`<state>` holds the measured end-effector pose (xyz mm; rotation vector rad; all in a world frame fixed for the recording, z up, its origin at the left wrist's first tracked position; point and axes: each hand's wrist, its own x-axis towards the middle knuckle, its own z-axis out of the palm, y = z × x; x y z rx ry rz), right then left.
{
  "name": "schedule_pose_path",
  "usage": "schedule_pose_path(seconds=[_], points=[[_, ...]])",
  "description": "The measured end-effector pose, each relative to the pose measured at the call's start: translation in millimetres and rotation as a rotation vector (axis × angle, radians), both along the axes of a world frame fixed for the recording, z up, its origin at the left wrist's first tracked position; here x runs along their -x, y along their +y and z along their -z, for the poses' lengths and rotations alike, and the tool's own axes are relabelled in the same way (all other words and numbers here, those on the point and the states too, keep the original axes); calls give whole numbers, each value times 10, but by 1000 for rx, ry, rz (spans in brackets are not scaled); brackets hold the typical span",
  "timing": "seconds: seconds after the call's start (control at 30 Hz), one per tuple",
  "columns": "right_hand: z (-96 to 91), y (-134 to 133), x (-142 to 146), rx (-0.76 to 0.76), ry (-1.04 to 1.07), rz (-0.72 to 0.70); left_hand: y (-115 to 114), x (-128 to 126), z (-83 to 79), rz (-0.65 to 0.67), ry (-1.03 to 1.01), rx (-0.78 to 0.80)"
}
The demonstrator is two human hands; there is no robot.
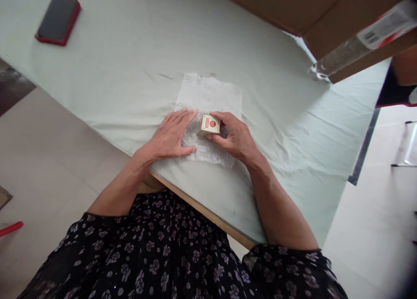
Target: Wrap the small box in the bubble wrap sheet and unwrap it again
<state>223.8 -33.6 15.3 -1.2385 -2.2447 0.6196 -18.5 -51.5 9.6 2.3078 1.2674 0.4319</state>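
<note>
A small cream box point(209, 124) with a red mark on its end rests on a sheet of clear bubble wrap point(208, 94) spread on the pale green table cover point(130, 64). My right hand point(236, 137) is closed around the box, with fingers over its top and thumb below. My left hand point(171, 136) lies flat with fingers stretched out, pressing the near left part of the bubble wrap right beside the box.
A phone in a red case point(58, 19) lies at the far left of the table. A large cardboard box point(325, 16) with clear tape point(361, 40) overhangs the far right. The table's wooden edge point(202, 212) runs close to my body.
</note>
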Motion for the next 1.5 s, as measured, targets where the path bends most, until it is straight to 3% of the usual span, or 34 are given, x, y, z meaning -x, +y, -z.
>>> schedule_pose_path(seconds=[0.6, 0.77, 0.87, 0.97, 1.03, 1.13, 1.3, 1.5], points=[[163, -10, 55, 10, 79, 11, 9, 60, -32, 4, -17, -3], [63, -37, -55, 8, 119, 30, -205, 211, -178, -3, 30, -56], [-140, -203, -195, -73, 100, 84, -417, 272, -269, 19, 65, -72], [-274, -487, -271, -126, -45, -48, -563, 217, -285, 15, 81, -102], [-254, -672, -239, -155, -156, -115, -597, 125, -256, -6, 77, -123], [-107, -821, -115, -263, -278, -60, -580, -23, -203, -53, 54, -152], [-13, -728, -26, -394, -227, 24, -501, -142, -193, -150, 3, -199], [-222, -479, -108, -259, -59, 147, -326, -268, -275, -210, -94, -208]])
